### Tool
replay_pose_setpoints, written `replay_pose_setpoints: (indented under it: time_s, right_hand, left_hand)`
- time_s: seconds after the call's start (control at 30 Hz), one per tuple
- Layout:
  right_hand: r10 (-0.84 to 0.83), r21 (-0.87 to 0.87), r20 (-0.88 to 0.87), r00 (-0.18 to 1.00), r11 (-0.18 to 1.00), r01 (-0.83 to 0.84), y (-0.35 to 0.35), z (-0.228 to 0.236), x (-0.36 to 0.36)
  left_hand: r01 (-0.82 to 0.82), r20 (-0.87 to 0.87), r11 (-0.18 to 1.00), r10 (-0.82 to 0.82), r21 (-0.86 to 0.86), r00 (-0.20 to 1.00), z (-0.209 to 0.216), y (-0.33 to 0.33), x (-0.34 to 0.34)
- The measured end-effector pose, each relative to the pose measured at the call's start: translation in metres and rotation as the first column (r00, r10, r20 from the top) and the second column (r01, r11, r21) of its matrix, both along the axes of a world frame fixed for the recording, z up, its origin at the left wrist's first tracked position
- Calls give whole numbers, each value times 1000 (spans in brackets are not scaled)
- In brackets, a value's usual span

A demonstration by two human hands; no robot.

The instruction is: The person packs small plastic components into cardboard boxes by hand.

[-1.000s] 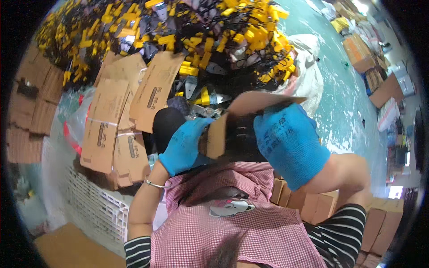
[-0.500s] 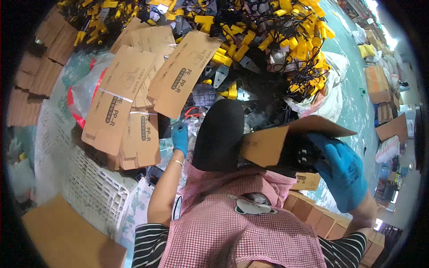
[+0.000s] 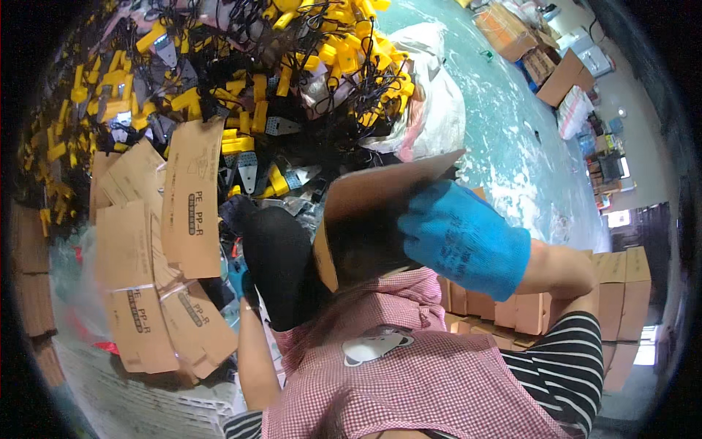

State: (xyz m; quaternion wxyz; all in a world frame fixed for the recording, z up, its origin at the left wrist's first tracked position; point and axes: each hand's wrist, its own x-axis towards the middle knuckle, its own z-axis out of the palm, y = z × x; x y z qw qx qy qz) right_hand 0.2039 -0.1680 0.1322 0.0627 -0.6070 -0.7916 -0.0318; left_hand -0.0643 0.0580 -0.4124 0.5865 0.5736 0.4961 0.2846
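Observation:
An open cardboard box (image 3: 380, 192) rests over my lap, tilted, with its brown flap raised and its inside in dark shadow. My right hand (image 3: 468, 238), in a blue knitted glove, is at the box's right side, its fingers curled in against the dark opening. What lies inside cannot be made out. Low on the left, my left hand (image 3: 238, 278), also blue-gloved, reaches down beside my black-clad knee (image 3: 281, 256). Its fingers are mostly hidden there. Flattened printed cartons (image 3: 194, 241) lie close to it in a bundle.
A large heap of yellow-handled tools (image 3: 340, 51) with black cords spreads across the far side. Next to it lies a white woven sack (image 3: 439, 88) on the green floor (image 3: 504, 132). A white plastic crate (image 3: 153, 402) stands at lower left. Cardboard boxes (image 3: 621, 285) are stacked at right.
The view has swung to the right, shifting the heap and cartons leftward. My right hand and the box have come nearer my body, and the box's flap stands differently. My left hand stays low.

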Motion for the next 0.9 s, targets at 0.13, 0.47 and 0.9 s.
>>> replay_pose_setpoints:
  time_s: [0.13, 0.47, 0.9]
  right_hand:
    - [2, -69, -57, 998, 998, -5, -21, -6, 20]
    - [-302, 166, -440, 846, 898, 407, -63, -14, 7]
    - [134, 50, -988, -74, 737, 675, -15, -116, -19]
  left_hand:
    - [-78, 188, 973, 36, 218, 981, 196, -14, 33]
    - [381, -415, -179, -521, 907, 746, 503, -76, 87]
    - [446, 449, 850, -527, 280, 722, 450, -116, 120]
